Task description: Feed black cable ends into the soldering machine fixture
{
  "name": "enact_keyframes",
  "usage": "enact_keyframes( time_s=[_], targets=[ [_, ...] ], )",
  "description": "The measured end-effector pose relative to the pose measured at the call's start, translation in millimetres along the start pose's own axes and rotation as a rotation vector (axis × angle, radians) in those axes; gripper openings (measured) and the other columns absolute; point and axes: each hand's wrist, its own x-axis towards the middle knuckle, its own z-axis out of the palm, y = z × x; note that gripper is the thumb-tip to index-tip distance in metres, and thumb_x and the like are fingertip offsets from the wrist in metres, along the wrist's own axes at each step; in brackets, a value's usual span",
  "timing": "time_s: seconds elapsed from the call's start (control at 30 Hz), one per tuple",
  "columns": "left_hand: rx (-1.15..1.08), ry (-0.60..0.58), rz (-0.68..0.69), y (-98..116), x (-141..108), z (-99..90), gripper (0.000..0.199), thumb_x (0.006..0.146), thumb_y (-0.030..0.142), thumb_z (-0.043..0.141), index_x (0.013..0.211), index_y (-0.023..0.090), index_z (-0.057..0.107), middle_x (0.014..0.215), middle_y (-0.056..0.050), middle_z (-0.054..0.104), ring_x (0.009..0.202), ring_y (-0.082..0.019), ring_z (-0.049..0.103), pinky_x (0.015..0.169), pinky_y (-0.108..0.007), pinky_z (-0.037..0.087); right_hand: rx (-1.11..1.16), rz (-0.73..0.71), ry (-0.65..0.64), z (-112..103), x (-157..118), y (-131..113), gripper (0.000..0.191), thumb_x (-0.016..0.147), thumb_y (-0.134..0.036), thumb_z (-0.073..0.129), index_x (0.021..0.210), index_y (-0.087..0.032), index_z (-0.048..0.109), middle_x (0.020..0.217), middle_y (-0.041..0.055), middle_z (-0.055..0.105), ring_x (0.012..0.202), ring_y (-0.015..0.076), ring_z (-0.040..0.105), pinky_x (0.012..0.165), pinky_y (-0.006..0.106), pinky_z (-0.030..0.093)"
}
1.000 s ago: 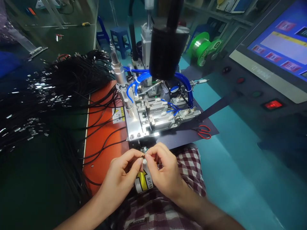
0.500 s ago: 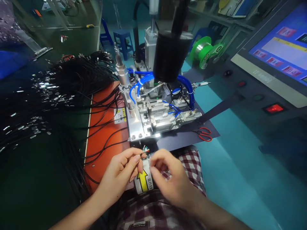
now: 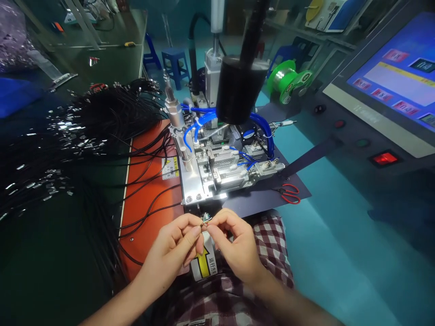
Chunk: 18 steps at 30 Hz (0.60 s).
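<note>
My left hand pinches the end of a black cable between thumb and forefinger, just in front of the machine. Thin coloured wires, green and white among them, fan out beyond its fingertips. My right hand is closed with thumb and forefinger together on these wires; which strands it grips is too small to make out. Both hands' fingertips nearly meet. Below them shows a white label with a yellow arrow. Most of the held cable is hidden by my left hand.
Black cables with shiny ends are heaped at left, several running over the orange plate to the machine. Red-handled scissors lie at right. A black cylinder hangs above, with a control screen and a green solder spool behind.
My right hand has moved left and closed on the coloured wires at my left fingertips. My left hand has stayed nearly in place, holding the cable. The camera view has shifted slightly.
</note>
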Motion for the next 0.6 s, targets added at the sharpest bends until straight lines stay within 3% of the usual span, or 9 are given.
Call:
enact_keyframes(
  time_s=[0.1, 0.3, 0.47, 0.6],
  targets=[
    [-0.013, 0.076, 0.013, -1, -1, 3.7, 0.029, 0.084, 0.038, 0.056, 0.108, 0.022, 0.051, 0.072, 0.003, 0.053, 0.047, -0.005, 0.035, 0.039, -0.015, 0.027, -0.135, -0.076, 0.055, 2, -5, 0, 0.012, 0.081, -0.019, 0.058, 0.069, -0.016, 0.058, 0.067, -0.0012, 0.052, 0.058, 0.0100, 0.048, 0.053, 0.022, 0.040],
    [-0.044, 0.110, -0.076, -1, 3, 6.3, 0.027, 0.081, 0.040, 0.061, 0.098, 0.020, 0.056, 0.046, 0.010, 0.031, 0.040, -0.005, 0.025, 0.036, -0.014, 0.019, -0.178, -0.075, 0.049, 3, -8, 1, 0.014, 0.082, -0.017, 0.057, 0.068, -0.017, 0.056, 0.066, -0.0023, 0.050, 0.059, 0.0101, 0.047, 0.054, 0.022, 0.039],
    [-0.118, 0.202, -0.093, -3, 4, 9.6, 0.027, 0.078, 0.043, 0.064, 0.086, 0.018, 0.056, 0.041, 0.009, 0.035, 0.038, -0.005, 0.027, 0.038, -0.015, 0.021, -0.187, -0.078, 0.041, 4, -9, -1, 0.016, 0.081, -0.017, 0.058, 0.066, -0.017, 0.054, 0.065, -0.0026, 0.050, 0.059, 0.0102, 0.047, 0.056, 0.023, 0.039],
    [-0.146, 0.228, -0.131, -6, 3, 12.1, 0.027, 0.080, 0.046, 0.061, 0.081, 0.019, 0.057, 0.043, 0.008, 0.035, 0.040, -0.005, 0.026, 0.038, -0.016, 0.020, -0.143, 0.016, 0.027, 8, -11, 0, 0.016, 0.082, -0.020, 0.057, 0.066, -0.016, 0.054, 0.065, -0.0023, 0.050, 0.058, 0.0098, 0.045, 0.054, 0.023, 0.038]
  ],
)
